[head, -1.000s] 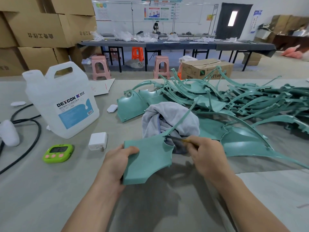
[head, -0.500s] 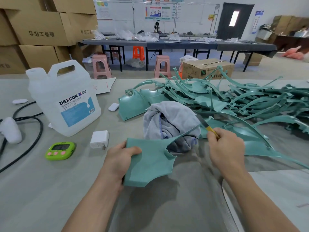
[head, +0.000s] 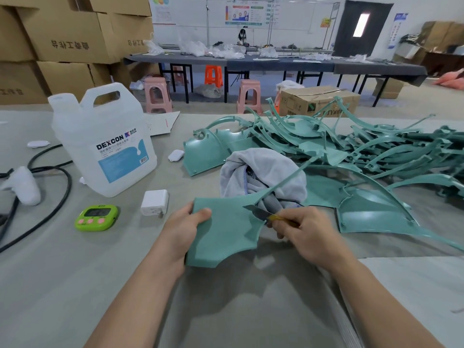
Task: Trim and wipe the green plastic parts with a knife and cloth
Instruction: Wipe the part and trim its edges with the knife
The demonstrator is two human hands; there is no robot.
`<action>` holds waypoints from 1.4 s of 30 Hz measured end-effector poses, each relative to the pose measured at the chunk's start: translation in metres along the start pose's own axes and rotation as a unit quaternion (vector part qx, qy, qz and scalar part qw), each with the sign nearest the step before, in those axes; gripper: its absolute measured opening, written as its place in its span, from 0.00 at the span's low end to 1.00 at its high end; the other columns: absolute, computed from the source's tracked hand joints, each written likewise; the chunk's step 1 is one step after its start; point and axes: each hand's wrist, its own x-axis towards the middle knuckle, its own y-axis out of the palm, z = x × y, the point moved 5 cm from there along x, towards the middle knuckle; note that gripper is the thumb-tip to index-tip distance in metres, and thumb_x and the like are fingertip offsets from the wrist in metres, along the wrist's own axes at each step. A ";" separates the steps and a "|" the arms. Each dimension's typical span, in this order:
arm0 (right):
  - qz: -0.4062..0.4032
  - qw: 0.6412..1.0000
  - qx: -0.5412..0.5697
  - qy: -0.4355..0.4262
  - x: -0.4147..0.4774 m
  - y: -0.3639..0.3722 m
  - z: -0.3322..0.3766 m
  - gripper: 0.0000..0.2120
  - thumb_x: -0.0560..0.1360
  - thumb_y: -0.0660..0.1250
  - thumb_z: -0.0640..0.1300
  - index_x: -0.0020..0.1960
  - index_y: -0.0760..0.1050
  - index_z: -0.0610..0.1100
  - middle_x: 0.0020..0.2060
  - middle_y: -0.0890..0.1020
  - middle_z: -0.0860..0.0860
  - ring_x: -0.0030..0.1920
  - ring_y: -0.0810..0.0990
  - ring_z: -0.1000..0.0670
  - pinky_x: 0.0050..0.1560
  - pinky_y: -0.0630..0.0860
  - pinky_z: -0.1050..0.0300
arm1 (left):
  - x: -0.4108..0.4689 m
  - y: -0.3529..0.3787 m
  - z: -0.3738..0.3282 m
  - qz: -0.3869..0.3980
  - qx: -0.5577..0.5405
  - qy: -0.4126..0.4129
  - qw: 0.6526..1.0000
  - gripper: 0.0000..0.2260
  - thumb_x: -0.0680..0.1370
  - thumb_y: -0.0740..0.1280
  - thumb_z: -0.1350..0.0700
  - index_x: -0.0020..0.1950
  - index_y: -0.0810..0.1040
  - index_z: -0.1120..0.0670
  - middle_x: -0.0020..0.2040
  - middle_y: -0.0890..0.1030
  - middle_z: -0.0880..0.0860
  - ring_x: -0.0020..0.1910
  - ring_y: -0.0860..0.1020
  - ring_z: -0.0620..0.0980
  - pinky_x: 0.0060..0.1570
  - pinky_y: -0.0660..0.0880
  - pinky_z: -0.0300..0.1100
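**benchnoob:** ok so what's each hand actually doing?

**trimguy:** the left hand (head: 184, 227) grips the green plastic part (head: 221, 237) by its left edge. The thumb's curled over the top face, and the other fingers are tucked underneath where you can't see them. The part's held up off the grey table (head: 75, 272), right in front of the person.

**benchnoob:** and the right?

**trimguy:** the right hand (head: 308, 232) is curled tight round a knife (head: 261, 214). The yellow handle's mostly buried in the fist, with the fingertips pinching near the front. The blade pokes out to the left and lies against the part's upper right edge, close to where a long thin arm branches off it.

**benchnoob:** where's the cloth, anyone using it?

**trimguy:** nope. The grey cloth (head: 263, 172) sits bunched up on the table just behind the held part, and neither hand touches it. The part's thin arm runs up and to the right across the front of it.

**benchnoob:** other stuff?

**trimguy:** a pile of green parts (head: 376, 151) is spread over the right side of the table, behind and beside the right hand. On the left there's a white DEXCON jug (head: 108, 144) and a lime green timer (head: 96, 218) in front of it. A white charger (head: 154, 202) sits between the timer and the held part, and a black cable (head: 60, 187) loops past the jug.
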 end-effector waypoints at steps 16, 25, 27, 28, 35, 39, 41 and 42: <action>0.033 0.998 -0.041 -0.019 -0.003 -0.006 0.007 0.10 0.77 0.74 0.44 0.47 0.86 0.60 0.39 0.84 0.68 0.40 0.82 0.61 0.41 0.75 0.68 | 0.007 -0.011 0.002 0.027 0.007 -0.030 0.999 0.08 0.80 0.66 0.63 0.56 0.83 0.57 0.48 0.87 0.61 0.39 0.86 0.58 0.32 0.81 0.48; 0.009 0.997 0.074 0.018 0.000 -0.017 -0.005 0.14 0.78 0.73 0.40 0.44 0.86 0.60 0.34 0.85 0.54 0.29 0.72 0.55 0.33 0.69 0.60 | 0.011 -0.018 0.002 -0.043 -0.029 -0.003 0.999 0.06 0.80 0.66 0.62 0.53 0.83 0.56 0.43 0.87 0.57 0.35 0.86 0.55 0.27 0.79 0.45; -0.003 0.994 0.109 0.028 0.001 -0.010 -0.004 0.12 0.78 0.72 0.39 0.44 0.86 0.55 0.33 0.84 0.54 0.28 0.71 0.54 0.33 0.69 0.55 | 0.010 -0.016 0.002 -0.044 -0.046 -0.005 0.998 0.06 0.81 0.66 0.62 0.53 0.83 0.56 0.43 0.87 0.57 0.35 0.86 0.55 0.27 0.79 0.45; -0.003 0.992 0.126 0.030 0.001 -0.005 -0.002 0.11 0.78 0.71 0.38 0.43 0.86 0.52 0.32 0.84 0.54 0.28 0.71 0.52 0.33 0.69 0.53 | 0.009 -0.014 0.002 -0.047 -0.053 -0.007 0.997 0.06 0.81 0.66 0.62 0.53 0.82 0.56 0.43 0.87 0.57 0.34 0.86 0.55 0.27 0.79 0.45; 0.017 0.998 0.068 -0.006 -0.001 0.011 0.010 0.07 0.78 0.72 0.42 0.43 0.86 0.49 0.25 0.76 0.57 0.25 0.67 0.58 0.28 0.63 0.68 | 0.007 -0.012 0.005 -0.075 -0.108 -0.033 0.991 0.05 0.81 0.66 0.60 0.53 0.82 0.56 0.40 0.87 0.55 0.31 0.84 0.53 0.25 0.78 0.42; 0.050 0.997 0.019 -0.052 -0.004 0.010 0.021 0.09 0.77 0.73 0.40 0.47 0.88 0.53 0.29 0.80 0.64 0.28 0.73 0.62 0.32 0.67 0.72 | 0.004 -0.014 0.004 -0.105 -0.155 -0.033 0.982 0.03 0.80 0.67 0.61 0.50 0.81 0.57 0.35 0.86 0.54 0.28 0.84 0.51 0.22 0.76 0.41; 0.065 0.996 0.007 -0.062 -0.008 0.012 0.023 0.10 0.77 0.74 0.41 0.47 0.87 0.56 0.31 0.81 0.68 0.30 0.76 0.64 0.34 0.68 0.74 | 0.004 -0.016 0.003 -0.109 -0.162 -0.037 0.980 0.03 0.80 0.67 0.61 0.51 0.81 0.57 0.36 0.86 0.54 0.28 0.84 0.51 0.22 0.76 0.41; 0.059 0.996 0.019 -0.057 -0.008 0.012 0.022 0.10 0.77 0.73 0.42 0.47 0.87 0.58 0.31 0.81 0.66 0.29 0.74 0.63 0.33 0.67 0.74 | 0.004 -0.016 0.002 -0.107 -0.160 -0.038 0.980 0.04 0.80 0.67 0.61 0.52 0.81 0.56 0.36 0.86 0.54 0.29 0.84 0.51 0.22 0.77 0.41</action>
